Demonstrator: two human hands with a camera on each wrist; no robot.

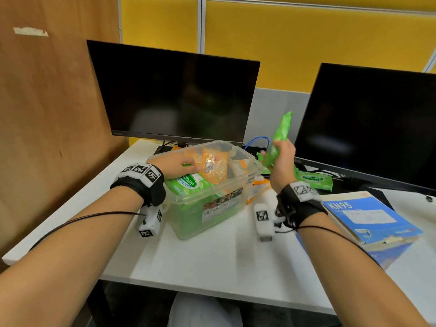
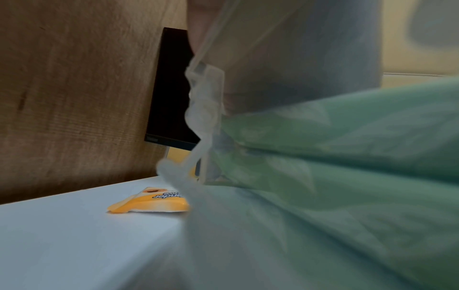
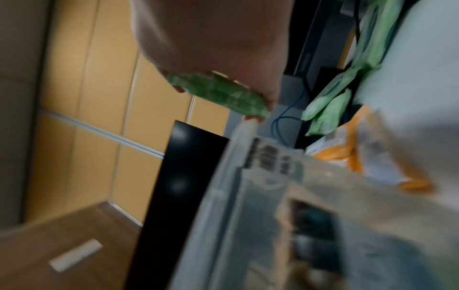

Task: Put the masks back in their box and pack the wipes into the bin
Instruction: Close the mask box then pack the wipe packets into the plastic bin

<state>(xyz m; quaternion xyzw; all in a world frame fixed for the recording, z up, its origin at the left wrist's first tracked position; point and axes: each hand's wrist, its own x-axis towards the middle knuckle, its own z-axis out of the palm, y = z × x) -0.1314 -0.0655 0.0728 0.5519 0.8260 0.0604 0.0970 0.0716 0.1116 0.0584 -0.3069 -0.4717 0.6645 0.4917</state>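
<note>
A clear MEGABOX bin [image 1: 219,204] stands mid-desk, holding green and orange wipes packs. My left hand [image 1: 181,165] lies on top of a green Sanicare pack [image 1: 191,184] at the bin's near-left corner, fingers fairly straight. My right hand [image 1: 282,159] grips another green wipes pack [image 1: 282,128] upright, just right of the bin's rim. In the right wrist view my fingers [image 3: 250,117] curl round that green pack [image 3: 218,92] above the bin [image 3: 248,196]. A blue KN95 box [image 1: 368,220] lies at the right. No masks show.
More green packs [image 1: 311,178] lie behind my right hand, and an orange pack [image 1: 257,188] sits against the bin's right side. Another orange pack [image 2: 151,200] lies left of the bin. Two dark monitors [image 1: 174,90] stand behind; a wooden panel [image 1: 47,114] closes the left.
</note>
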